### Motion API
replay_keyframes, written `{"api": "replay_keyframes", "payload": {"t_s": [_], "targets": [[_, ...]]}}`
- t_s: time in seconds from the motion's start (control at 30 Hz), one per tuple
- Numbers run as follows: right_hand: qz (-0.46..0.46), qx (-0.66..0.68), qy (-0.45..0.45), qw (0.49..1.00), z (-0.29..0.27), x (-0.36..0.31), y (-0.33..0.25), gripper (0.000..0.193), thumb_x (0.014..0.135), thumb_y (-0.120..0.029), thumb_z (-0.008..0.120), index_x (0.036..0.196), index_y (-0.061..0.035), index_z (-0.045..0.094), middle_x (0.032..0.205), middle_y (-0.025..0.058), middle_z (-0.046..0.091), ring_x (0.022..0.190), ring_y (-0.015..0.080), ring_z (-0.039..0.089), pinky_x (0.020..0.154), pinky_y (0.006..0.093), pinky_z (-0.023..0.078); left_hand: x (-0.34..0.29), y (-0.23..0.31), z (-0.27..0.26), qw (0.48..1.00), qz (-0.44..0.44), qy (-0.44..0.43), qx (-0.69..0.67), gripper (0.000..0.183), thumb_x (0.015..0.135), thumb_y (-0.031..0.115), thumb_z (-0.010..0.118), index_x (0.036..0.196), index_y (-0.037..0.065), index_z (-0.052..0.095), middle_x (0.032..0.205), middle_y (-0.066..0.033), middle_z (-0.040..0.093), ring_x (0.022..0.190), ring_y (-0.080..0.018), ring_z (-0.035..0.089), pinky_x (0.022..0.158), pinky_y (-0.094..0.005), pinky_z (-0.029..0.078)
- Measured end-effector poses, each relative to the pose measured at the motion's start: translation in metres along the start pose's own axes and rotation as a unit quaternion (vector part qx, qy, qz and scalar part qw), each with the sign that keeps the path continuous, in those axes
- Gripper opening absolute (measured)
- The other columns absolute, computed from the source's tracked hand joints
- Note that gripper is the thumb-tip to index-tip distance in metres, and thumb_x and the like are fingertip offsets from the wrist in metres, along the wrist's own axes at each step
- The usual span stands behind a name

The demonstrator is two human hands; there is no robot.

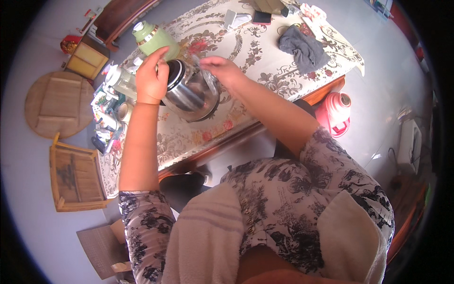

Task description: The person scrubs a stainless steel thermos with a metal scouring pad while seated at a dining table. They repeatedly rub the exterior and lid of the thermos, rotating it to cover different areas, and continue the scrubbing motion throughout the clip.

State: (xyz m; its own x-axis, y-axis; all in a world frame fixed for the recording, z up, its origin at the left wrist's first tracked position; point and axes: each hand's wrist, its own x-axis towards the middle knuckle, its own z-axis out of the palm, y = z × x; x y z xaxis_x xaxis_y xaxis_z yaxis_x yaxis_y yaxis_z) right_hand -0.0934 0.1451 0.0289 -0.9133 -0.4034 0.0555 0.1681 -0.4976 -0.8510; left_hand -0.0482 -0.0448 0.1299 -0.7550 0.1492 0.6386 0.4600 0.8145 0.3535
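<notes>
A shiny steel kettle (191, 94) stands on the patterned tablecloth (265, 57). My left hand (151, 75) is closed around the kettle's dark handle at its left side. My right hand (220, 71) is over the kettle's right rim, pinching a thin clear or silvery item (203, 71) that I cannot make out well. A green thermos flask (156, 38) with a white cap lies just beyond my left hand.
A grey cloth (305, 49) and a phone (261, 17) lie on the far side of the table. Cups and small bottles (113, 109) crowd the table's left end. A pink thermos (336, 111), a wooden crate (75, 175) and a round wooden lid (56, 104) sit on the floor.
</notes>
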Motion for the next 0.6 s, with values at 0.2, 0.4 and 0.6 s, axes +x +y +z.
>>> {"api": "replay_keyframes", "payload": {"t_s": [0.2, 0.4, 0.6], "targets": [[-0.070, -0.033, 0.000, 0.997, 0.005, 0.043, 0.015, 0.021, 0.090, -0.002, 0.060, 0.110, -0.0018, 0.066, 0.098, 0.0060, 0.068, 0.095, 0.0124, 0.061, 0.086, 0.0269, 0.048, -0.052, 0.008, 0.021, 0.942, -0.153, 0.258, 0.148, 0.028, 0.093, 0.022, 0.055, 0.108, -0.001, 0.058, 0.099, -0.0164, 0.057, 0.088, -0.0267, 0.056, 0.080, -0.0390, 0.046], [0.064, -0.006, -0.011, 0.998, -0.023, 0.022, 0.057, 0.028, 0.091, -0.004, 0.060, 0.118, -0.0017, 0.065, 0.104, 0.0055, 0.069, 0.090, 0.0109, 0.062, 0.083, 0.0241, 0.048, -0.068, 0.028, 0.044, 0.816, -0.375, 0.336, -0.286, 0.055, 0.096, 0.042, 0.052, 0.130, 0.000, 0.044, 0.126, -0.0139, 0.053, 0.111, -0.0252, 0.054, 0.094, -0.0370, 0.044], [-0.155, -0.079, -0.062, 0.983, 0.018, -0.002, 0.027, 0.027, 0.087, -0.012, 0.069, 0.112, -0.0029, 0.067, 0.107, 0.0039, 0.067, 0.095, 0.0098, 0.060, 0.086, 0.0240, 0.047, -0.063, -0.019, 0.034, 0.806, -0.368, 0.283, -0.366, 0.048, 0.097, 0.043, 0.050, 0.121, 0.001, 0.055, 0.114, -0.0094, 0.059, 0.107, -0.0194, 0.053, 0.095, -0.0322, 0.041]]}}
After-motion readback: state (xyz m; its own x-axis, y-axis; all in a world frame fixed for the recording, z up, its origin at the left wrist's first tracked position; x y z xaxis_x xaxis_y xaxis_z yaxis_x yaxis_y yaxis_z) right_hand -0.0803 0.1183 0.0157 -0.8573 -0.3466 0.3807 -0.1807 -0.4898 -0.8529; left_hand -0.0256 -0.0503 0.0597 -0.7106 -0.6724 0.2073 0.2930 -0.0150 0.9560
